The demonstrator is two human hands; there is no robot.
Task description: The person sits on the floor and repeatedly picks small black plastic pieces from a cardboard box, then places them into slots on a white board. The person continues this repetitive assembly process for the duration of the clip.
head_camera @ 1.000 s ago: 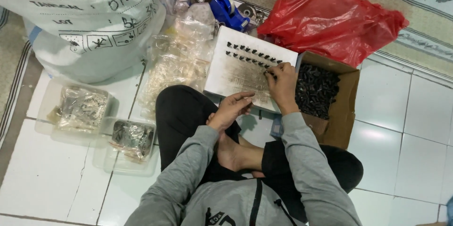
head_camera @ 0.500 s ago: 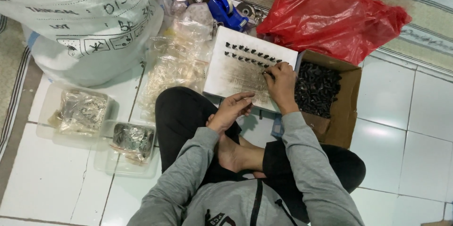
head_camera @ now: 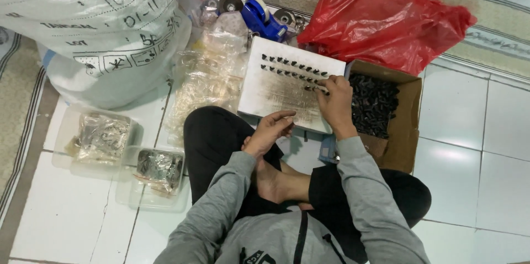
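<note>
White floor tiles (head_camera: 72,220) carry everything I see, the seated person's crossed legs included. A big woven white sack (head_camera: 94,27) crowds the upper left, and a crumpled red plastic bag (head_camera: 386,21) lies at the upper right behind an open cardboard box (head_camera: 408,126) heaped with small dark parts (head_camera: 372,104). A blue tape dispenser (head_camera: 262,18) sits above the board, beside a pile of clear plastic bags (head_camera: 212,76). Two clear trays (head_camera: 94,137) of bagged parts rest on the tiles to the left.

My right hand (head_camera: 335,101) rests on the right edge of the white foam board (head_camera: 276,96), its fingers pinched on a small dark piece (head_camera: 321,88) at the end of the lower row. My left hand (head_camera: 270,131) hovers just below the board's near edge, fingers loosely curled; I cannot tell whether they hold anything.

Rows of dark pieces stand across the flat, matte board's upper half, and the lower half is bare and scuffed.
</note>
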